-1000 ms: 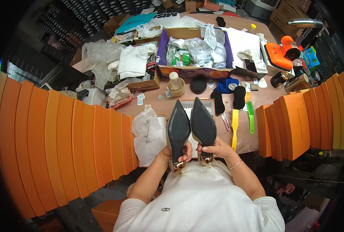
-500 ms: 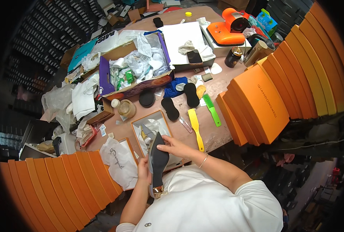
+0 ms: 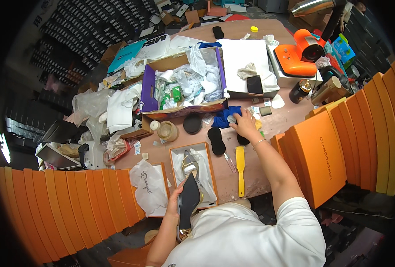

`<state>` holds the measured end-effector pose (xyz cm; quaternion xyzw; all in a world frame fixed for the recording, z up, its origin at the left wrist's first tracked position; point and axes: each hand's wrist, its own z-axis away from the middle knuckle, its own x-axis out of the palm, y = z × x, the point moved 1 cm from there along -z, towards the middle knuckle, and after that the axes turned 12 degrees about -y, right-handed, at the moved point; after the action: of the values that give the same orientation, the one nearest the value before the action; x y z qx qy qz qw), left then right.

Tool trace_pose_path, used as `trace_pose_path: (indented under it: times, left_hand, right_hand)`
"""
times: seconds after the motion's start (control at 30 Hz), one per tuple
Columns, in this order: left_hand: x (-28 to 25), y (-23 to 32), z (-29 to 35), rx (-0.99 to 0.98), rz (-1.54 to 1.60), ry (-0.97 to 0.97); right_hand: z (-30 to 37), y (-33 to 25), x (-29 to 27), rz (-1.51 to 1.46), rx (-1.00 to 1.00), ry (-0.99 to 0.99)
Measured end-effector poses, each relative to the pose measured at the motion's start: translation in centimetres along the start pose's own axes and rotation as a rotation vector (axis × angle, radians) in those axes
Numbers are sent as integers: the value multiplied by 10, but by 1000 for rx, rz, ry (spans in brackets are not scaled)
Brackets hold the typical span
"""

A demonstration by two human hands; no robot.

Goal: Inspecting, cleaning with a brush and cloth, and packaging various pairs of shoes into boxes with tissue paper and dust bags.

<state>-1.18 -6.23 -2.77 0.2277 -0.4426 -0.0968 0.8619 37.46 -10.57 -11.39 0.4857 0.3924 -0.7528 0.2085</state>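
My left hand (image 3: 174, 200) grips a pointed high-heeled shoe (image 3: 188, 202) by its side, with the black sole turned up and the gold-toned heel toward my body. Just beyond its toe, a grey shoe (image 3: 190, 159) with a gold ornament lies in white paper inside an open shoebox (image 3: 211, 178). My right hand (image 3: 247, 127) reaches out over the table, fingers apart, at the edge of a crumpled blue cloth (image 3: 219, 120) with a small whitish piece on it. Under that wrist, a black oval pad (image 3: 242, 140) is mostly covered.
A yellow brush (image 3: 240, 171), a pink-handled tool (image 3: 230, 163) and another black pad (image 3: 216, 141) lie right of the shoebox. Beyond stand a jar (image 3: 167, 131), a round black tin (image 3: 192, 123) and a purple box (image 3: 149, 95) of wrappings. Orange boxes (image 3: 324, 155) are stacked on both sides.
My right hand has left the shoe and stretched forward and right to the blue cloth. My left hand keeps the shoe, now held a little lower. The view has shifted.
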Motion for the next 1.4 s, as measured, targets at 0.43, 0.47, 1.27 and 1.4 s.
trace_pose_path:
  times: [0.43,0.47,1.27,1.4]
  left_hand:
    - [1,1,-8,55,13,151]
    - [1,4,-10,69,0,122]
    - [-20,31,-21,219,76,-231]
    - [-30,27,-25,68,208,-223]
  right_hand:
    - [-55,-8,33,306,-198,42]
    - [-59,-1,34,231,-174,48]
    - [184,-266,6,-504,-402,274]
    - [148,-257,22,-437,-376,227]
